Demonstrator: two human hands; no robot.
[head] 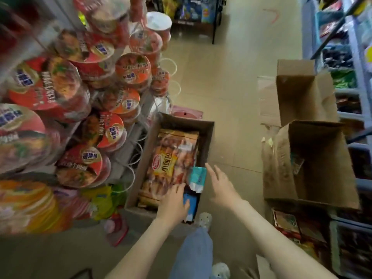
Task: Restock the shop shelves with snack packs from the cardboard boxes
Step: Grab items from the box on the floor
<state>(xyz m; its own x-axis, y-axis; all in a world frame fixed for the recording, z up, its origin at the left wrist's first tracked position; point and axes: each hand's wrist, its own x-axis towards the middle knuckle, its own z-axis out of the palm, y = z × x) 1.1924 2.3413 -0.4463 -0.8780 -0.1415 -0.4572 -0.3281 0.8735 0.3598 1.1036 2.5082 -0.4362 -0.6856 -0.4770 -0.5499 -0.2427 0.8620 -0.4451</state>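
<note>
Now, shelves: we had the rack of noodle bowls (pixel 66 93) towering on our left, red lids stacked in tilted rows, a blue brand badge on each, its writing too blurred for us to read.
Spare boxes: two opened cardboard boxes (pixel 302 150) stood well apart on our right, against the other shelving; what they held we could not make out.
Working box: the open cardboard box (pixel 207 137) lay on the floor at the foot of the noodle rack, long axis running away from us.
Snack pack: the top pack (pixel 173 160) lay flat inside, its length along the box, just ahead of both hands. It carried a red oval logo and the large characters 小面包 on a yellow patch.
Small items: a teal-and-white packet (pixel 198 178) and a blue packet (pixel 190 202) sat in the near right corner of the box.
Left hand: our left hand (pixel 174 202) was the nearer one, fingers relaxed, tips touching the pack's near edge, holding nothing.
Right hand: our right hand (pixel 221 185) hovered just beside the box's right wall, fingers spread wide, empty.
Next move, our call: reach forward and lift the pack by its near end, left hand leading.
</note>
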